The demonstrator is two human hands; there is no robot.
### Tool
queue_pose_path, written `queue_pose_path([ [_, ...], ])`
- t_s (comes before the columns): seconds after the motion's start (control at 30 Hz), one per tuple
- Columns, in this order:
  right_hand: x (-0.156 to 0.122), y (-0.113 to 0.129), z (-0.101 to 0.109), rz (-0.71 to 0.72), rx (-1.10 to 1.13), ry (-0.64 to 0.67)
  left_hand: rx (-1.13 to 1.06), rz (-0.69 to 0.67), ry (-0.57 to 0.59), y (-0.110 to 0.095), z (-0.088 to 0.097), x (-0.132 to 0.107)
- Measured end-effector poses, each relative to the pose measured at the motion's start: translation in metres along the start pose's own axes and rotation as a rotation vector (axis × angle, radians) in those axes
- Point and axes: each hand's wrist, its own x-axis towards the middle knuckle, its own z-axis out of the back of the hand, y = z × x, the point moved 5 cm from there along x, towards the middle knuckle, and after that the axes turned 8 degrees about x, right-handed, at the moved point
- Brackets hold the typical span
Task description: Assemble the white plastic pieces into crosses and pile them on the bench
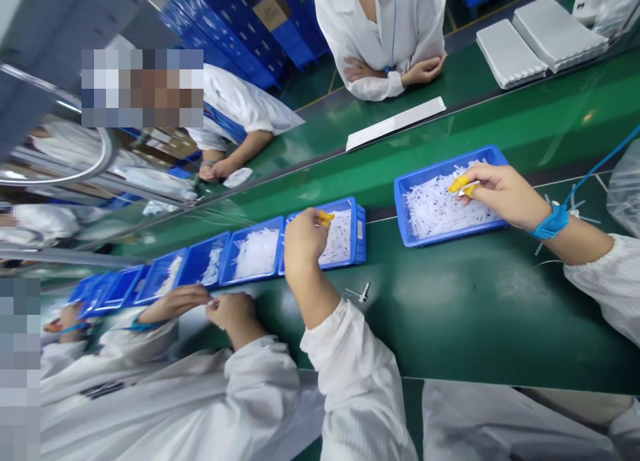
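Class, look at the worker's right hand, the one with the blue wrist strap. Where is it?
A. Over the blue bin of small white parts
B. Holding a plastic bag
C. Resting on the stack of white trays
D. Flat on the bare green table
A: the right hand, with yellow finger cots, reaches into the blue bin at its far side and pinches a white part.

**Hand Positions at Blue Parts Trays**

The left hand (303, 239), fingertips capped in yellow, reaches into a blue plastic tray of white parts (345, 237). The right hand (503, 193), wearing a blue wrist strap (551, 222), pinches a small white plastic piece (469, 185) over a larger blue plastic tray (447, 195) on the green table (475, 314).
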Motion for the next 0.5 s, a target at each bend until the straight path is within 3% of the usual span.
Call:
queue_pose_path([
  [0.13, -0.001, -0.002, -0.001, -0.041, 0.052, 0.000, -0.130, -0.132, -0.275, -0.037, 0.024, -0.007],
  [0.23, -0.001, -0.004, -0.002, -0.061, 0.082, -0.010, -0.334, -0.287, -0.367, -0.085, 0.032, -0.020],
  [0.37, 0.000, -0.006, -0.003, -0.076, 0.111, -0.019, -0.780, -0.443, -0.224, -0.158, 0.017, -0.047],
  [0.5, 0.001, -0.008, -0.004, -0.074, 0.137, -0.028, -1.154, -0.398, -0.020, -0.213, -0.018, -0.075],
])
